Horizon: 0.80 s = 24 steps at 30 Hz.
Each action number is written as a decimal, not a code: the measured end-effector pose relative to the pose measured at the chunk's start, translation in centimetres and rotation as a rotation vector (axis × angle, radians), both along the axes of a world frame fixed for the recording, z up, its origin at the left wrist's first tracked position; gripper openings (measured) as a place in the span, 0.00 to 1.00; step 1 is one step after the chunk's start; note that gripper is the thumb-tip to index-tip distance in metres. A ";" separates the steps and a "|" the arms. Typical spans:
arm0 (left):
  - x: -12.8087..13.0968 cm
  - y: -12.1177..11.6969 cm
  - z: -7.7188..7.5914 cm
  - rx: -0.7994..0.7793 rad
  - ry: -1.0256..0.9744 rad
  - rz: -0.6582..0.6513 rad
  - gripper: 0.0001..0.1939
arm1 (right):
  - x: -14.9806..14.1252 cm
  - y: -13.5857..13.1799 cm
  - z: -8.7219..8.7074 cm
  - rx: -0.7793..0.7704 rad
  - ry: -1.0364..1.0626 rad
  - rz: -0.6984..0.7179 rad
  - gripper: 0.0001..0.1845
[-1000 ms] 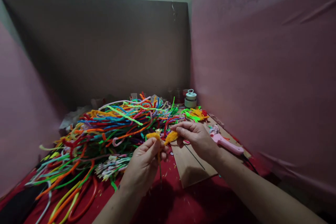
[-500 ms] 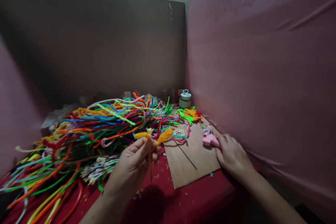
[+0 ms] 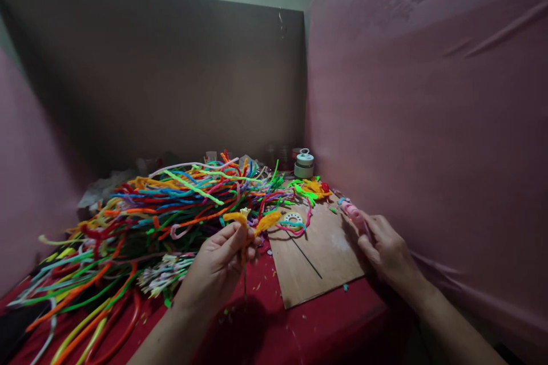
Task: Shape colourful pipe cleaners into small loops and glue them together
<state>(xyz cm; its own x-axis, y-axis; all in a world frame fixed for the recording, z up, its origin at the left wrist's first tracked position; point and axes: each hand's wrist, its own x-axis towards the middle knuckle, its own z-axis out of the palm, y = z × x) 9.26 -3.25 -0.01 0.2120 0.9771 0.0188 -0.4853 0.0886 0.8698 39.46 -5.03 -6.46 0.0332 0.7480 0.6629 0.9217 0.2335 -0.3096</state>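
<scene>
My left hand (image 3: pixel 226 256) pinches an orange pipe-cleaner flower (image 3: pixel 268 222) at the base of its petals. Pale stamens stand up between the petals, and a thin stem hangs below the fingers. My right hand (image 3: pixel 389 248) is closed round the handle of a pink glue gun (image 3: pixel 353 214), which is tilted up off the board with its nozzle toward the back left. A small red light shows on its side. Under the glue gun lies a wooden board (image 3: pixel 317 291), bearing a white ring with holes (image 3: pixel 293 219) and a thin dark stick (image 3: pixel 305 255).
A big heap of coloured pipe cleaners (image 3: pixel 180 188) covers the left of the red cloth (image 3: pixel 274 331). Pale stamen bunches (image 3: pixel 165 271) lie at its front. Behind the board stand a mint-green lidded container (image 3: pixel 303 164) and orange-green pieces (image 3: pixel 314 189). Pink fabric (image 3: pixel 428 125) hangs on the right.
My right hand has lifted the glue gun off the board and turned it upward. My left hand holds the orange flower in nearly the same place.
</scene>
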 end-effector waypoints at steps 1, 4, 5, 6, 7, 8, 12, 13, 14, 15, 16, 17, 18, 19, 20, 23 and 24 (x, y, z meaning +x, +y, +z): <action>0.0 0.0 0.0 -0.005 0.000 0.001 0.10 | -0.1 -0.3 0.3 0.040 0.070 0.038 0.18; 0.0 0.0 0.0 -0.005 -0.003 0.006 0.10 | -1.0 -1.3 1.5 0.083 0.306 0.120 0.15; 0.0 0.0 -0.1 0.002 -0.005 0.007 0.10 | -1.4 -1.7 1.8 0.076 0.388 0.141 0.15; -0.1 0.0 -0.1 0.008 -0.006 0.006 0.10 | -2.0 -2.2 2.2 0.072 0.468 0.159 0.16; -0.1 0.0 -0.2 0.014 -0.007 0.005 0.10 | -2.5 -2.7 2.4 0.041 0.539 0.176 0.16; -0.1 0.0 -0.3 0.019 -0.007 0.005 0.10 | -3.2 -3.2 2.6 0.007 0.587 0.202 0.15; -0.1 -0.1 -0.4 0.035 -0.002 0.005 0.10 | -5.6 -5.2 2.7 -0.077 0.664 0.338 0.11; -0.1 -0.1 -0.4 0.040 0.001 0.004 0.10 | -6.1 -5.6 2.6 -0.086 0.673 0.366 0.11; 0.0 -0.1 -0.4 0.044 0.007 0.002 0.10 | -6.7 -5.9 2.5 -0.094 0.681 0.389 0.10; 0.0 -0.1 -0.4 0.050 0.013 -0.001 0.09 | -7.2 -6.0 2.4 -0.096 0.687 0.409 0.10; 0.1 -0.2 -0.4 0.057 0.021 -0.003 0.09 | -7.6 -6.1 2.3 -0.099 0.693 0.426 0.10; 0.1 -0.2 -0.4 0.066 0.030 -0.005 0.08 | -8.0 -6.1 2.3 -0.099 0.697 0.441 0.11; 0.2 -0.2 -0.4 0.078 0.039 -0.007 0.08 | -8.4 -6.1 2.3 -0.096 0.699 0.455 0.12; 0.2 -0.2 -0.5 0.089 0.047 -0.009 0.08 | -8.7 -6.1 2.4 -0.091 0.699 0.465 0.12; 0.2 -0.3 -0.5 0.097 0.054 -0.011 0.08 | -9.0 -6.0 2.5 -0.087 0.697 0.474 0.13; 0.2 -0.4 -0.5 0.108 0.079 -0.021 0.09 | -9.7 -5.8 2.9 -0.075 0.677 0.491 0.13; 0.2 -0.4 -0.5 0.109 0.088 -0.026 0.09 | -9.8 -5.7 3.0 -0.071 0.669 0.491 0.13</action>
